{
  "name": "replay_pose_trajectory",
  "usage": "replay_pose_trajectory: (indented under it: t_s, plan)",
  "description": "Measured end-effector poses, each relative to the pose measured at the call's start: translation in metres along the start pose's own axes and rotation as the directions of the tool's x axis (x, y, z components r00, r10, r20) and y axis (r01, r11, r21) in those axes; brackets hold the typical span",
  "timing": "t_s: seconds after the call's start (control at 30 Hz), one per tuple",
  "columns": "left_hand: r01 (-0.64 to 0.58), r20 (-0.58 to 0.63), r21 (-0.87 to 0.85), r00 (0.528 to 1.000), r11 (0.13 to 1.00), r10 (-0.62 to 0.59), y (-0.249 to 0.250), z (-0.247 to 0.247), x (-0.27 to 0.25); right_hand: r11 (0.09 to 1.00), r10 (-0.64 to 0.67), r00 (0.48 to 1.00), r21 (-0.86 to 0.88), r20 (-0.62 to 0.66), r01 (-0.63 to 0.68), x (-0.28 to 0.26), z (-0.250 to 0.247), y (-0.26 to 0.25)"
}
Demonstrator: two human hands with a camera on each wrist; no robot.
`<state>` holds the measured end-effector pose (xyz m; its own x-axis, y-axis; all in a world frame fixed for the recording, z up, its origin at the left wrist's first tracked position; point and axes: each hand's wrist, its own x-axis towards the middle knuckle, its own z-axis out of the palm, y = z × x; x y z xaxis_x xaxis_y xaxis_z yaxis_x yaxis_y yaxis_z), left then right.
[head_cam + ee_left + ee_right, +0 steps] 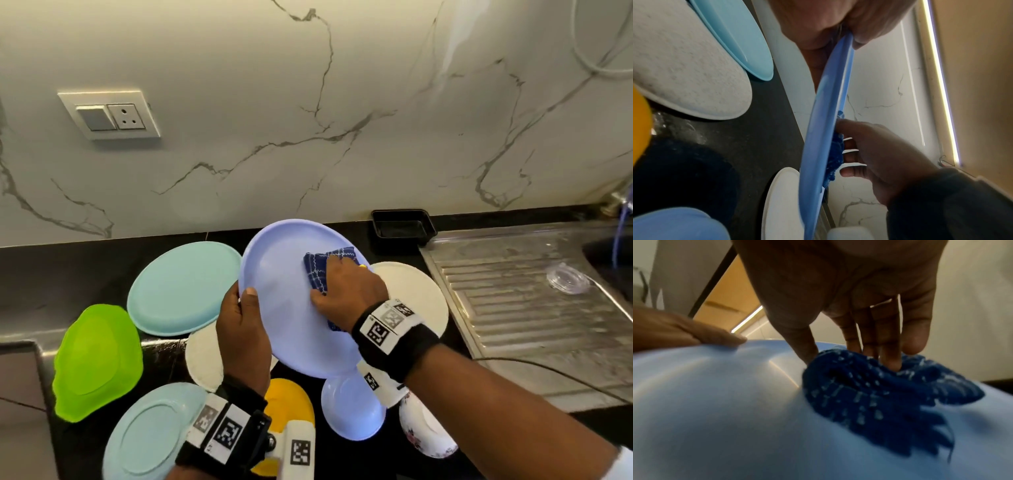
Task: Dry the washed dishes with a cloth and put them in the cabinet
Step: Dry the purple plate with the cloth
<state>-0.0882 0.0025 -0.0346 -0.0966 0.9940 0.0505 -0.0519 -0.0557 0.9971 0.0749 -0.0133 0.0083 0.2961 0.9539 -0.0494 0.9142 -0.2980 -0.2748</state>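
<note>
The lavender plate [291,308] looks like smooth plastic with a soft sheen, catching streaks of light. The dark blue cloth [322,270] is woven, checked with pale threads, frayed at one edge. The surface [85,267] is glossy black stone; the wall [308,120] polished veined marble; the drainboard [531,301] ribbed, wet-looking steel. One cream plate [684,73] looks matt and speckled.

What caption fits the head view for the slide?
Left hand grips the rim of a round lavender plastic plate while the right hand presses a dark blue checked cloth onto it.
</note>
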Motion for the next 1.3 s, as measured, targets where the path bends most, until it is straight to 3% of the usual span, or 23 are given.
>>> replay_pose_trajectory:
  t_s: [0.1, 0.2, 0.3, 0.37, 0.4, 0.5, 0.63, 0.83, 1.0, 1.07, 1.17, 1.23, 1.3]
  plan:
    - [0.023, 0.049, -0.021, 0.999, 1.000, -0.022, -0.003, 0.013, 0.000, 0.998, 0.048, 0.999, 0.038, -0.009, -0.047, 0.011, -0.015, 0.021]
    - [0.068, 0.085, -0.028, 0.994, 0.997, -0.066, -0.007, 0.026, 0.004, 0.964, 0.106, 0.994, 0.247, -0.020, -0.098, 0.037, -0.037, 0.055]
    - [0.126, 0.101, -0.046, 0.987, 0.991, -0.121, -0.007, 0.039, 0.007, 0.761, 0.153, 0.988, 0.637, 0.005, -0.121, 0.070, -0.049, 0.096]
    - [0.151, 0.110, -0.060, 0.984, 0.987, -0.143, -0.009, 0.044, 0.009, 0.651, 0.184, 0.983, 0.747, 0.019, -0.136, 0.094, -0.055, 0.124]
    - [0.156, 0.114, -0.059, 0.982, 0.986, -0.148, -0.009, 0.045, 0.009, 0.645, 0.195, 0.981, 0.754, -0.003, -0.126, 0.107, -0.059, 0.137]
    - [0.178, 0.100, -0.042, 0.980, 0.983, -0.173, -0.013, 0.045, 0.009, 0.787, 0.148, 0.984, 0.615, -0.101, -0.056, 0.147, -0.067, 0.170]
    - [0.186, 0.053, -0.007, 0.981, 0.983, -0.185, -0.018, 0.042, 0.009, 0.973, 0.069, 0.995, 0.224, -0.067, -0.052, 0.198, -0.062, 0.203]
    - [0.227, -0.058, 0.014, 0.972, 0.974, -0.226, -0.031, 0.019, 0.011, 0.982, 0.000, 0.996, -0.188, -0.093, -0.017, 0.226, -0.033, 0.228]
    - [0.263, -0.076, -0.052, 0.961, 0.963, -0.266, -0.035, 0.006, 0.009, 0.960, -0.015, 0.999, -0.280, 0.033, 0.023, 0.209, -0.002, 0.228]
    - [0.252, -0.056, -0.057, 0.965, 0.966, -0.255, -0.032, 0.005, 0.007, 0.977, -0.021, 1.000, -0.211, -0.021, 0.016, 0.196, 0.001, 0.220]
    - [0.220, -0.063, -0.043, 0.973, 0.974, -0.223, -0.030, 0.004, 0.009, 0.989, -0.018, 0.993, 0.145, -0.113, 0.035, 0.163, 0.008, 0.186]
    - [0.223, -0.057, -0.044, 0.973, 0.974, -0.226, -0.028, 0.003, 0.012, 0.931, -0.034, 0.999, 0.364, 0.040, 0.017, 0.136, 0.019, 0.158]
    - [0.224, -0.035, -0.051, 0.973, 0.973, -0.226, -0.022, -0.001, 0.014, 0.895, -0.062, 0.971, 0.444, 0.232, -0.049, 0.112, 0.030, 0.134]
